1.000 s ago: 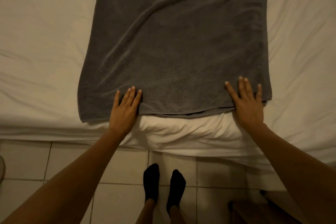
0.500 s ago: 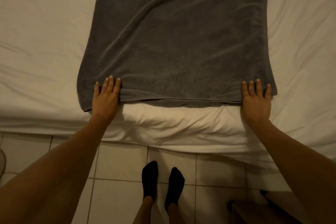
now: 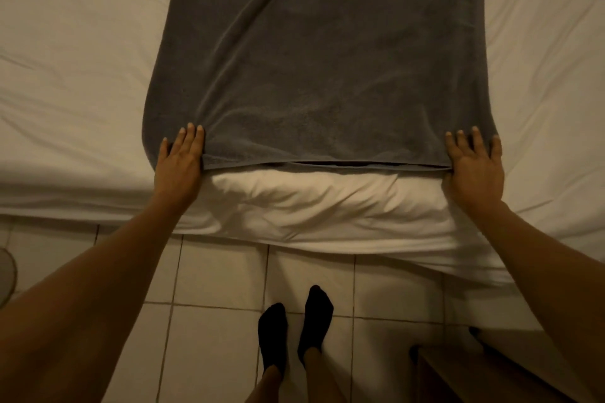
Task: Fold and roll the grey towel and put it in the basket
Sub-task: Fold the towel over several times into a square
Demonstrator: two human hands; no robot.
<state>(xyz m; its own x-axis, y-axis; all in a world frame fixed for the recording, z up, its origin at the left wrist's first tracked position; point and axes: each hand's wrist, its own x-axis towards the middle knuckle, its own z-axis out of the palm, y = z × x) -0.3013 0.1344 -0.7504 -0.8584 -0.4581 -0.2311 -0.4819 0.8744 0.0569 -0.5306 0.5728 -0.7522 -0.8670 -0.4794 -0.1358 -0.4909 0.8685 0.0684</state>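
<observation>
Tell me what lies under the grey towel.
The towel lies on a white bed sheet, seen all around it. A second towel layer shows at its near edge. Anything else beneath is covered.

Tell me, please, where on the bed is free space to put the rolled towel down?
Bare sheet lies left of the grey towel, and another bare patch lies right of it. The middle is covered. The near edge is crowded: the left hand and right hand rest on the towel's corners.
</observation>
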